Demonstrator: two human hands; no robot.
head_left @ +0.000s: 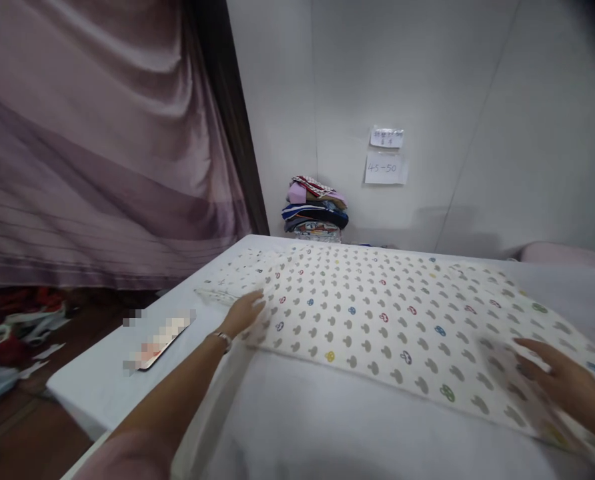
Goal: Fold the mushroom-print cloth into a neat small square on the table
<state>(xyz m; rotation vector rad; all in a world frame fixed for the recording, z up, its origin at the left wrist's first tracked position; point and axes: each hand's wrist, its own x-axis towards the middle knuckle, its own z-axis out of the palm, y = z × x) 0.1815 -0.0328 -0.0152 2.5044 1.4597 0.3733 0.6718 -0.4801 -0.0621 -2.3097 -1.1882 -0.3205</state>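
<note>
White table [97, 383] | mushroom-print cloth [372, 313] spread between, beyond both hands [244, 313] [562, 380] | can't tell if gripping

Room above cloth [367, 303], phone [165, 341] at left

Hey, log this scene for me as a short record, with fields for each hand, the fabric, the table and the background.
Left hand: on the fabric's left part; grip unclear
Right hand: at the fabric's near right, blurred
Fabric: white, mushroom print, spread across the table
Table: white; phone-like item, partly pixelated, left of the fabric
Background: folded textile stack; wall note reading "45-50"; pinkish curtain at left
</note>
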